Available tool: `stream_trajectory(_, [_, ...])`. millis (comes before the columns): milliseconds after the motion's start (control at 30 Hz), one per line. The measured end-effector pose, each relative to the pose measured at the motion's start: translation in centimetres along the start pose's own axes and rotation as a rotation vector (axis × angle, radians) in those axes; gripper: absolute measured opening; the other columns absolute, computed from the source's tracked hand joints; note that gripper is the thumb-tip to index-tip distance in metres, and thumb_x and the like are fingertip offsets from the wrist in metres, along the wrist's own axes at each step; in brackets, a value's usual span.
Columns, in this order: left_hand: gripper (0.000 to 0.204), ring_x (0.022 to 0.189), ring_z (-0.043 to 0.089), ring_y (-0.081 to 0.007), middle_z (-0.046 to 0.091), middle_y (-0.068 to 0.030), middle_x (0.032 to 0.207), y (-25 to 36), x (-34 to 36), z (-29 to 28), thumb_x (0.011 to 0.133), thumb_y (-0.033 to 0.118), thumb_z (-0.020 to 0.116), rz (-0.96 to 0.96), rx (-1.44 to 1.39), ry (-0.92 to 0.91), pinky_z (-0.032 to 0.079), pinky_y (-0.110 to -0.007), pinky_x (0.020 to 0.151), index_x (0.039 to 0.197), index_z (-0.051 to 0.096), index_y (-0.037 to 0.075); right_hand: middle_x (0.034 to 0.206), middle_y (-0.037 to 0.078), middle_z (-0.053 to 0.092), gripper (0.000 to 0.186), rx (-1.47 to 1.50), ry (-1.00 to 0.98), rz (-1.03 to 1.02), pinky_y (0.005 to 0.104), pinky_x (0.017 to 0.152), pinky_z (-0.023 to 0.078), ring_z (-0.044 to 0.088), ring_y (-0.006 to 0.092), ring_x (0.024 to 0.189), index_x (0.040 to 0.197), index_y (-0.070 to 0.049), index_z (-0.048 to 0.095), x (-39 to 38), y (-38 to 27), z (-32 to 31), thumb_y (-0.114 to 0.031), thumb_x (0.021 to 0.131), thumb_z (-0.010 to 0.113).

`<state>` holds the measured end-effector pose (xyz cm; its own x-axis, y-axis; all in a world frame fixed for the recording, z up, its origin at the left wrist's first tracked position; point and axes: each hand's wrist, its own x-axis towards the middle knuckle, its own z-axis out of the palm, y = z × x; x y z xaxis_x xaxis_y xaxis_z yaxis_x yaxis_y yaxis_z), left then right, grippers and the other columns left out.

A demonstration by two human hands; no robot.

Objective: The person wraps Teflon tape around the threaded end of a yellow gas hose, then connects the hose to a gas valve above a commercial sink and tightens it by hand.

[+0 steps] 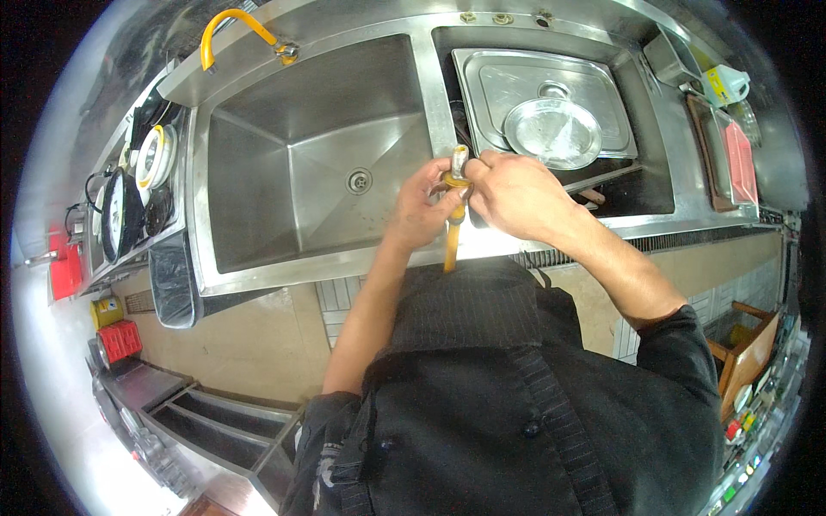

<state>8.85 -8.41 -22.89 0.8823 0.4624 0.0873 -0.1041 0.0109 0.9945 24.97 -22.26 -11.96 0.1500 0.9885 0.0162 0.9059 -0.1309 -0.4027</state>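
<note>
A yellow tube (452,245) with a silvery, short cylindrical end stands nearly upright in front of me, over the divider between two sink basins. It looks like a hose with a metal fitting; its lower part runs out of sight against my dark clothing. My left hand (423,206) is closed around the tube just below the silvery end, with thumb and fingers on a yellow collar. Close against the same end, the fingers of my right hand (520,196) are pinched together, and their tips are partly hidden.
The left basin (249,172) has a drain and a yellow curved faucet (232,21) behind it. In the right basin lie a steel lid (490,77) and a round metal plate (552,133). Dishes (155,159) stand at left; a plastic jug (727,84) and red tray (740,163) at right.
</note>
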Motion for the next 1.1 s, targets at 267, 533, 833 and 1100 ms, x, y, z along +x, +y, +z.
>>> stream_trajectory(267, [0.043,0.117,0.073,-0.0166,0.077,-0.0085,0.125,0.4,0.6,1.7,0.100,-0.001,0.075,0.011,-0.038,0.065,0.057,-0.035,0.105,0.141,0.064,-0.003,0.079,0.022,0.072,0.024,0.061,-0.049,0.055,0.0574,0.078,0.059,0.073,0.0445,0.082,0.081,-0.003,0.072,0.9,0.3,-0.6,-0.026,0.087,0.066])
stream_trajectory(533, [0.046,0.120,0.071,-0.0174,0.076,-0.0103,0.128,0.2,0.8,3.9,0.096,-0.006,0.079,0.001,-0.122,0.146,0.056,-0.034,0.106,0.139,0.065,-0.005,0.076,0.026,0.067,0.023,0.384,0.050,0.176,0.0533,0.070,0.055,0.070,0.0453,0.073,0.080,-0.001,0.072,-0.9,0.7,0.2,-0.021,0.089,0.065])
stream_trajectory(833, [0.043,0.113,0.072,-0.0160,0.078,-0.0110,0.122,0.8,1.0,5.4,0.093,-0.012,0.078,-0.059,-0.118,0.188,0.058,-0.032,0.101,0.134,0.069,-0.006,0.077,0.027,0.066,0.022,0.526,0.050,0.345,0.0516,0.068,0.054,0.068,0.0450,0.070,0.086,0.002,0.073,-2.4,0.1,0.7,-0.019,0.089,0.065])
stream_trajectory(1100, [0.039,0.105,0.074,-0.0159,0.079,-0.0116,0.116,2.1,1.5,6.5,0.092,-0.011,0.079,-0.006,-0.103,0.210,0.060,-0.032,0.094,0.130,0.070,-0.006,0.082,0.026,0.070,0.021,0.363,0.100,0.378,0.0537,0.075,0.057,0.072,0.0459,0.079,0.089,0.000,0.075,-2.8,-2.1,-0.8,-0.019,0.088,0.065])
